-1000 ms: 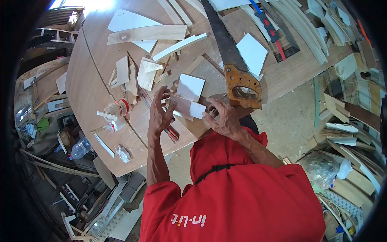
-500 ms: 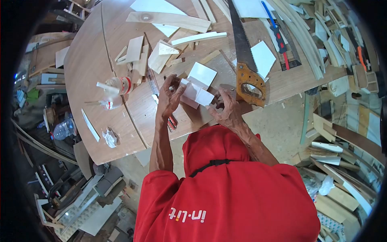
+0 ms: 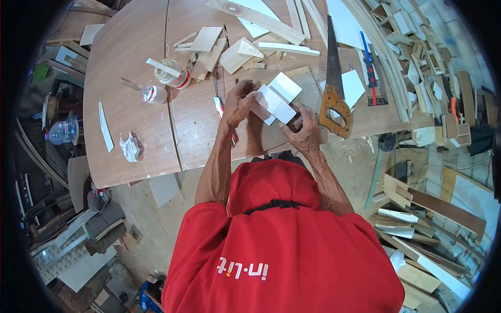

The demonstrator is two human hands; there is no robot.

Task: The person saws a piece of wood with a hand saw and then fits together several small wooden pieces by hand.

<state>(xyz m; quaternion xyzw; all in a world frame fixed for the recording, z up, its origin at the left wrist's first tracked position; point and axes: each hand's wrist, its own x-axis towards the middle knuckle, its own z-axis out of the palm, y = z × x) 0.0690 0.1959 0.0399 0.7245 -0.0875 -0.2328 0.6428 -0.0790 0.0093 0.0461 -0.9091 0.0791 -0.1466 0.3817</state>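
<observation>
The white-faced pieces (image 3: pixel 273 101) sit at the tabletop (image 3: pixel 141 112) between two loosely curled hands: the left hand (image 3: pixel 240 104) at their left end, the right hand (image 3: pixel 305 130) by their lower-right corner. Whether either grips them, I cannot tell. The handsaw (image 3: pixel 332 104) lies right of them.

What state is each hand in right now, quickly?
Left hand: half-curled at the left of the white boards; whether it grips cannot be told.
Right hand: half-curled at the right of the boards; grip cannot be told either.
</observation>
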